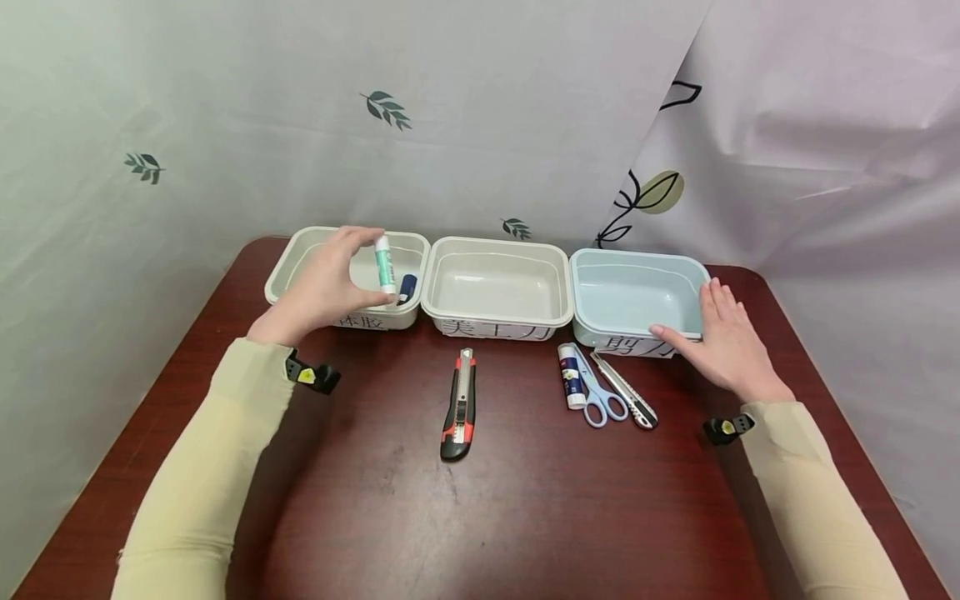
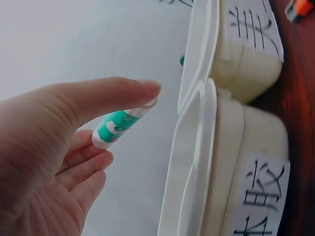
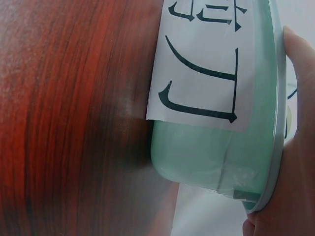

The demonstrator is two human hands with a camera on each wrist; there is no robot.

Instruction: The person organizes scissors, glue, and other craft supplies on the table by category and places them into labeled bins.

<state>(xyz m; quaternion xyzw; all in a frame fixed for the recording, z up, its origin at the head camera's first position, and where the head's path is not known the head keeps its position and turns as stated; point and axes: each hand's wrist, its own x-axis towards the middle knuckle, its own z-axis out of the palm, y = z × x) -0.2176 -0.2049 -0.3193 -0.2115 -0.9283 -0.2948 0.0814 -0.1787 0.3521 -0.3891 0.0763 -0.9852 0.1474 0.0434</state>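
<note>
Between thumb and fingers, my left hand pinches a green and white glue stick by its two ends. It is held over the left cream bin, in which a dark blue glue stick lies. The left wrist view shows the pinched glue stick beside the bin's rim. My right hand rests on the right corner of the light blue bin, fingers straight along the rim and thumb at the front edge. In the right wrist view the hand lies along that bin's rim.
A cream bin stands in the middle of the row; all three bins carry paper labels. On the dark red table lie a red and black utility knife, a blue glue stick, light blue scissors and a white utility knife.
</note>
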